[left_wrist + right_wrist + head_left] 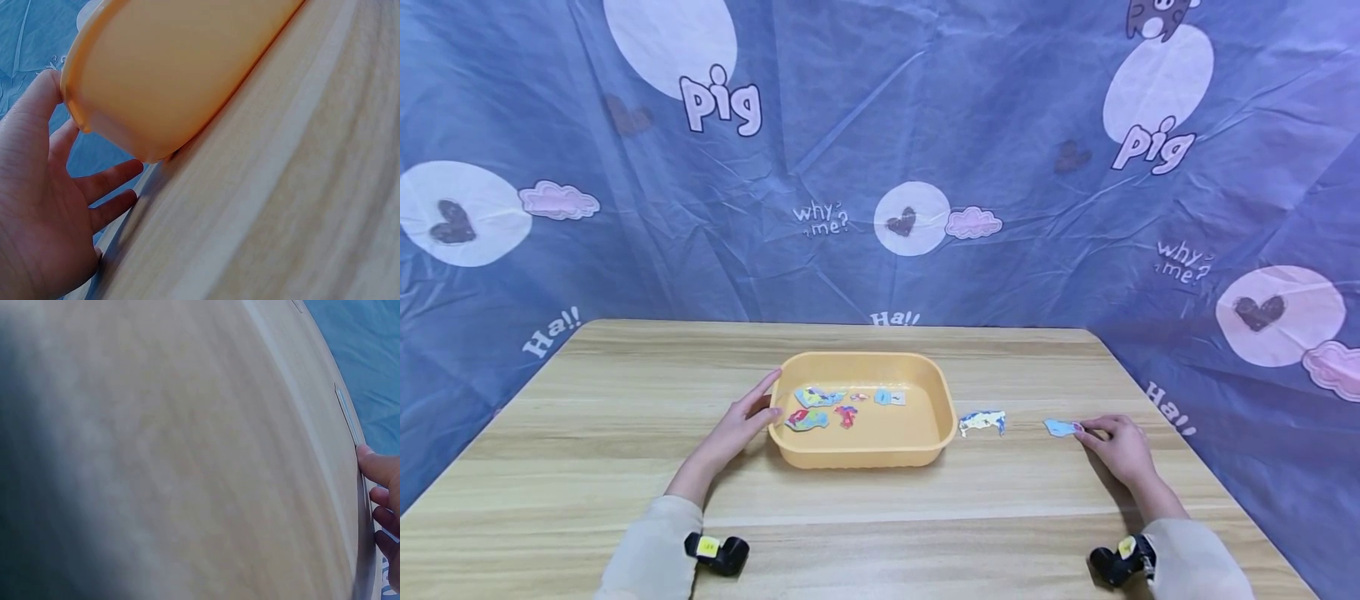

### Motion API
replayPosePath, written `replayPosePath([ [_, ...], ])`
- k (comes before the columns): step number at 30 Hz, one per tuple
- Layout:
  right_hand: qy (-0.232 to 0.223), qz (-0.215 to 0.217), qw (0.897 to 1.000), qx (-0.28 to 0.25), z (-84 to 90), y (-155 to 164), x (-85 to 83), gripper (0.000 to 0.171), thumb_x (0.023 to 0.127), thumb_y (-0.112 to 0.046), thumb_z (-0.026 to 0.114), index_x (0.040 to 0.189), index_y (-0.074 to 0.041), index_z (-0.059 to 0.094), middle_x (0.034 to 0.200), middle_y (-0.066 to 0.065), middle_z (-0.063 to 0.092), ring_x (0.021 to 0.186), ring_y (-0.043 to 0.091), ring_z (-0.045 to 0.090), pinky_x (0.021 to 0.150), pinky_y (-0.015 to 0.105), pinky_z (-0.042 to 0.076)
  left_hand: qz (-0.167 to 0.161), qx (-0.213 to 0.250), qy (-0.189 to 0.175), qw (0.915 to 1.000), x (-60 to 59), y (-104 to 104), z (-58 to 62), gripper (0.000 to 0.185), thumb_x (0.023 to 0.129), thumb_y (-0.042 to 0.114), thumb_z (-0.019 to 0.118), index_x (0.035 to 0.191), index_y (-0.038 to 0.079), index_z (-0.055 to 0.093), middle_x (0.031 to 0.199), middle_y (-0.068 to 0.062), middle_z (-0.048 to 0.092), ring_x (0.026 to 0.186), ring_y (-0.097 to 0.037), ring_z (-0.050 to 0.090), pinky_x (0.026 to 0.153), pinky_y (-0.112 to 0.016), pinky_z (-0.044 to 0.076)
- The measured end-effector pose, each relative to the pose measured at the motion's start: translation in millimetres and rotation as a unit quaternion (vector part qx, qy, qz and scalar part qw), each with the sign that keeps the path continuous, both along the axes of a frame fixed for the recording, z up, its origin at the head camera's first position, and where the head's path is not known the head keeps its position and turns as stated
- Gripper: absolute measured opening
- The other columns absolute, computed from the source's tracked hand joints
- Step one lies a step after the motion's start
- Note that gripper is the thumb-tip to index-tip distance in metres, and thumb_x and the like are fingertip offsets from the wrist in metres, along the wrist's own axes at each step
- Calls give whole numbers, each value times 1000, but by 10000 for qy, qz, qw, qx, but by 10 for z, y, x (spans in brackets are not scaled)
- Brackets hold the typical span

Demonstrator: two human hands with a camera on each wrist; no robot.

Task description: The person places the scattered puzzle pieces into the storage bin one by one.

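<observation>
The left hand (747, 421) lies flat against the yellow tub (865, 454), keeping it steady. The right hand (1118, 442) pinches a blue piece (1060, 427) on the surface (625, 467).

The tub (865, 454) is yellow-orange. The pieces inside (820, 408) are blue, red, green and yellow. At three o'clock from the tub lie a blue, white and yellow piece (982, 422) and a light blue piece (1060, 427). The desk (625, 400) is pale striped wood. The cloth (925, 125) is blue with pink clouds.
</observation>
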State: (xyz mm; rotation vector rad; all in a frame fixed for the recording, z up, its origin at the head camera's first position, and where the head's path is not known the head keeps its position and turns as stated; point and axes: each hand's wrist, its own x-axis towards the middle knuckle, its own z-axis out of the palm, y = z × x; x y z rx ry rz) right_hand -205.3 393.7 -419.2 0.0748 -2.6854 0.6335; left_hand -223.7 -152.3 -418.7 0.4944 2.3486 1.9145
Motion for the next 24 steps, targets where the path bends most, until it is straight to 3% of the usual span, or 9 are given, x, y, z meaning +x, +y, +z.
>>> replayPosePath([
  [19, 138, -135, 9998, -70, 12, -13, 19, 20, 75, -11, 64, 85, 7, 65, 89, 28, 56, 86, 42, 49, 73, 50, 36, -27, -70, -26, 10000, 10, -5, 8, 59, 86, 17, 51, 138, 18, 23, 122, -27, 41, 110, -33, 41, 91, -42, 32],
  [24, -129, -283, 9993, -217, 65, -54, 19, 25, 81, -17, 60, 89, 7, 64, 92, 27, 57, 88, 42, 49, 73, 49, 36, -31, -45, 13, 10000, 14, -3, 13, 59, 85, 17, 51, 138, 17, 23, 121, -26, 42, 110, -32, 41, 90, -41, 32],
])
